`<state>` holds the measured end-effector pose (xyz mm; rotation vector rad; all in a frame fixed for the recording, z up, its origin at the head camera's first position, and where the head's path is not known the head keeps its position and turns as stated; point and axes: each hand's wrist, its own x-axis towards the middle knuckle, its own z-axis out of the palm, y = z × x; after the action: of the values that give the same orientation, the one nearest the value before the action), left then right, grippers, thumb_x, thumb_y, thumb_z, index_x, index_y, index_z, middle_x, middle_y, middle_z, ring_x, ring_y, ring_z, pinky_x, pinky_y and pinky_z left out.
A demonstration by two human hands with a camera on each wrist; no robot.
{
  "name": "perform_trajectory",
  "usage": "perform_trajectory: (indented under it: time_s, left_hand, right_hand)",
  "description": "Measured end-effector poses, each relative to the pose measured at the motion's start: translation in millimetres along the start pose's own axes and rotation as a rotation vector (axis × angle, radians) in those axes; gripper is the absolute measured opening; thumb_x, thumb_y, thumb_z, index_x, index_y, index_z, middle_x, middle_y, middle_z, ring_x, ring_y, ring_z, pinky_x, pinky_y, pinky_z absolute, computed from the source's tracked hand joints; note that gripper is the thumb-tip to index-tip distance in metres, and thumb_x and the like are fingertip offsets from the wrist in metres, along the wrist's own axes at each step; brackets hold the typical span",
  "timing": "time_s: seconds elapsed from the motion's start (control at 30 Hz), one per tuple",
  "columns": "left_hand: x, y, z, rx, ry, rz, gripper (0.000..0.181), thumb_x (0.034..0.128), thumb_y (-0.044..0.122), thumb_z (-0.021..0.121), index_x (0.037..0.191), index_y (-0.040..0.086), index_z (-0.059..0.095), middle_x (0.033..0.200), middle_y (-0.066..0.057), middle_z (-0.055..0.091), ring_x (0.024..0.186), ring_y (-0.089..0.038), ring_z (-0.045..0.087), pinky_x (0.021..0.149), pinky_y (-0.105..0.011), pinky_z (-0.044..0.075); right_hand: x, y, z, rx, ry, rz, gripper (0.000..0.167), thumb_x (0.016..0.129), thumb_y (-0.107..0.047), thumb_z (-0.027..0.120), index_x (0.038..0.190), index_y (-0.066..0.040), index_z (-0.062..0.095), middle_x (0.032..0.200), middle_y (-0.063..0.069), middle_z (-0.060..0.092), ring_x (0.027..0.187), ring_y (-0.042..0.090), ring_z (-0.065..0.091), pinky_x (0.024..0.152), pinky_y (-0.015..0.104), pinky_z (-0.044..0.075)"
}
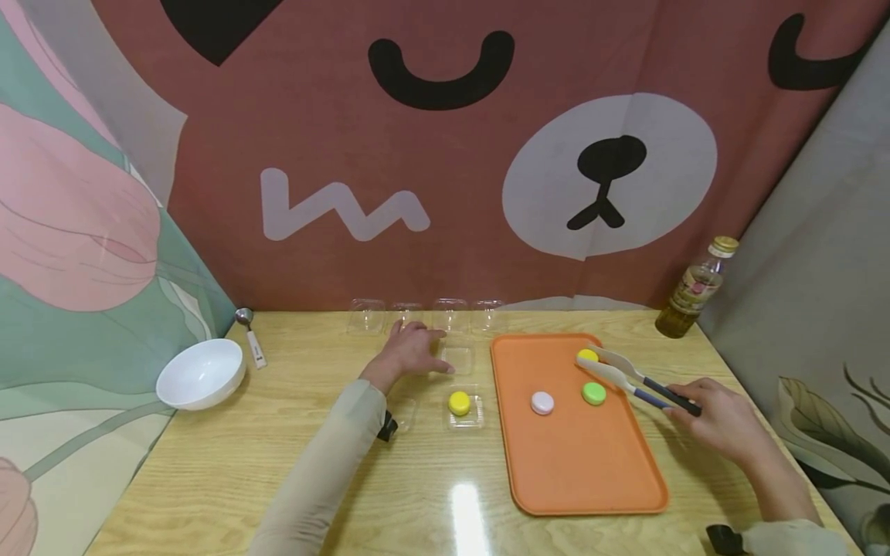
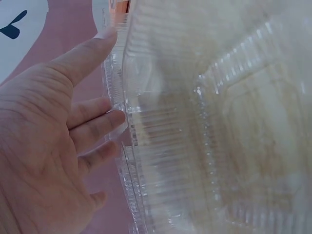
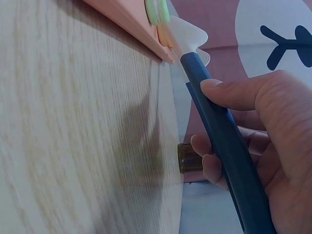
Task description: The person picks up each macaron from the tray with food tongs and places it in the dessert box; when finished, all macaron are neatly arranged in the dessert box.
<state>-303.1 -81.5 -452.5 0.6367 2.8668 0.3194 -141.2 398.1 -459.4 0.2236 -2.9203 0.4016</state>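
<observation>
Orange in the head view, the tray bore a yellow macaron at the tips of the tongs, near a green macaron and a pale pink macaron. Another yellow macaron sat in a clear container. In the left wrist view, the left hand, fingers loosely extended, lay beside clear plastic; contact was unclear. In the right wrist view, the right hand gripped the tongs' blue handles.
</observation>
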Motion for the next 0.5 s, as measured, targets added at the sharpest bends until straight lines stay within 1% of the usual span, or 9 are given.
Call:
perform_trajectory:
  time_s: [0.17,0.37,0.5]
  left_hand:
    - [-1.0,1.4,-0.4,0.018,0.009,-0.002,0.082,0.0804,0.063,0.077,0.149,0.024,0.053,0.141,0.001,0.065,0.145,-0.029,0.042,0.127,-0.061,0.010]
    - [-1.2,2.3,1.1,0.026,0.012,-0.010,0.081,0.0806,0.062,0.077,0.148,0.023,0.054,0.139,0.000,0.066,0.143,-0.029,0.043,0.126,-0.061,0.012]
    - [-1.9,3.1,1.1,0.031,0.013,-0.018,0.080,0.0806,0.062,0.077,0.148,0.023,0.055,0.139,-0.001,0.066,0.143,-0.030,0.044,0.126,-0.061,0.013]
  right_hand:
    - [-0.3,-0.1,0.3,0.012,-0.006,0.011,0.039,0.084,-0.023,0.081,0.114,0.002,0.075,0.096,0.017,0.069,0.079,0.031,0.065,0.063,0.049,0.052]
    - [-1.1,-0.5,2.4,0.010,0.027,-0.011,0.037,0.082,-0.020,0.082,0.111,0.001,0.075,0.092,0.013,0.068,0.075,0.025,0.063,0.061,0.041,0.049]
    - [-0.9,-0.7,2.8,0.009,0.044,-0.020,0.037,0.081,-0.019,0.083,0.110,0.001,0.075,0.091,0.013,0.068,0.073,0.024,0.061,0.059,0.039,0.048]
